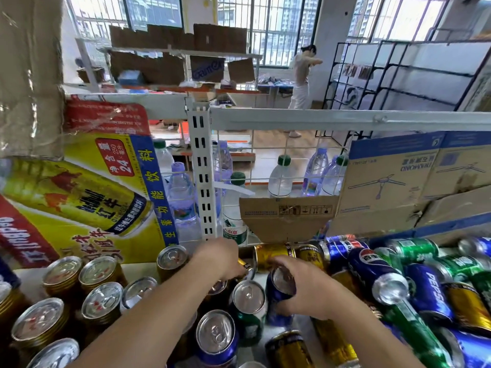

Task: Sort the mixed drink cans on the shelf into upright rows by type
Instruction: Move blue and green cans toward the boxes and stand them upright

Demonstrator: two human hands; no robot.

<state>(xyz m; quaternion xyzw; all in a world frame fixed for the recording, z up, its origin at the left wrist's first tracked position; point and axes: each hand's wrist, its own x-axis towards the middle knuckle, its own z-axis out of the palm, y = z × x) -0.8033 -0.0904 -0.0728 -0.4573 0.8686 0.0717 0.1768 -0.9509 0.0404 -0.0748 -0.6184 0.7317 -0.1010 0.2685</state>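
Note:
My left hand [219, 257] grips a small gold can [246, 267] that lies tilted near the middle of the shelf. My right hand [300, 286] curls round an upright blue Pepsi can [279, 293]. Upright gold cans [98, 274] stand in rows at the left. In front of my hands stand a green can [248, 305] and another blue can [216, 338]. On the right, blue Pepsi cans [372, 272], green cans [411, 249] and gold cans [467, 306] lie jumbled on their sides. A gold can [273, 254] lies just behind my hands.
A yellow Red Bull carton [87, 197] leans at the back left. Cardboard flaps [287, 219] and a blue-edged box [393, 179] hang over the back right. Water bottles [281, 176] stand behind a wire grid and a white slotted post [203, 176]. A person [301, 75] stands far off.

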